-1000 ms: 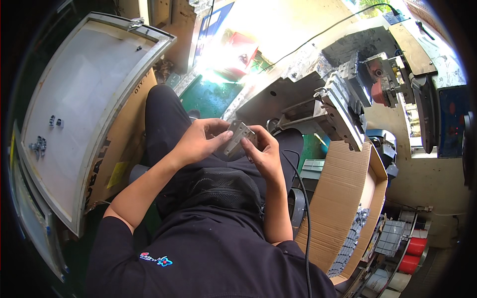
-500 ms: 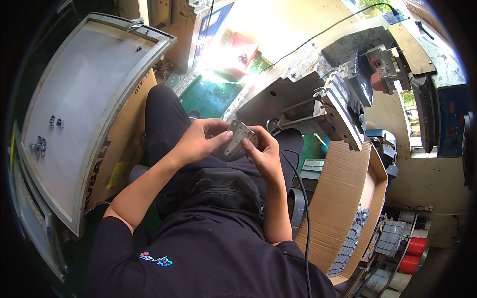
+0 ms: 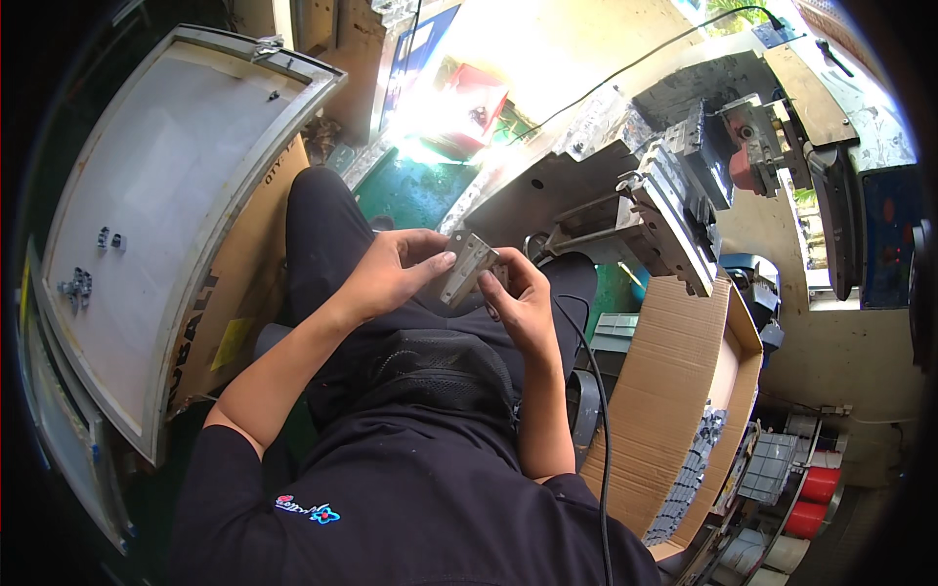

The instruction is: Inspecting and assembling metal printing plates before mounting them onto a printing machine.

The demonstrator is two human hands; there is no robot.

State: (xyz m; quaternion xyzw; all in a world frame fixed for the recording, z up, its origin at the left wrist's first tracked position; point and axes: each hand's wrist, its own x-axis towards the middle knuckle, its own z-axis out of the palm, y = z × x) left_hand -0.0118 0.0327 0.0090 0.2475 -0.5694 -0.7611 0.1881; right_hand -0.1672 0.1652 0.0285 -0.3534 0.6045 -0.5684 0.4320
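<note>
Above my lap I hold a small grey metal block [image 3: 469,266] with holes in its face, tilted between both hands. My left hand [image 3: 399,273] pinches its left side, the thumb lying along the edge. On its other side my right hand [image 3: 522,291] grips it, thumb on the near face and fingers curled behind. The fingers partly cover the block, so its back is hidden. To the right of my hands stands a machine with a metal fixture [image 3: 674,220] and a protruding arm.
At left, a framed white panel [image 3: 186,166] bears several small metal parts [image 3: 76,287], with a cardboard box [image 3: 230,322] under it. On the right is an open cardboard box [image 3: 657,381] holding small grey pieces. A black cable [image 3: 598,430] runs beside my right arm. Spools [image 3: 819,485] stand at lower right.
The metal block has turned slightly in my fingers and shows a little more of its face. Both hands keep their hold and have barely shifted.
</note>
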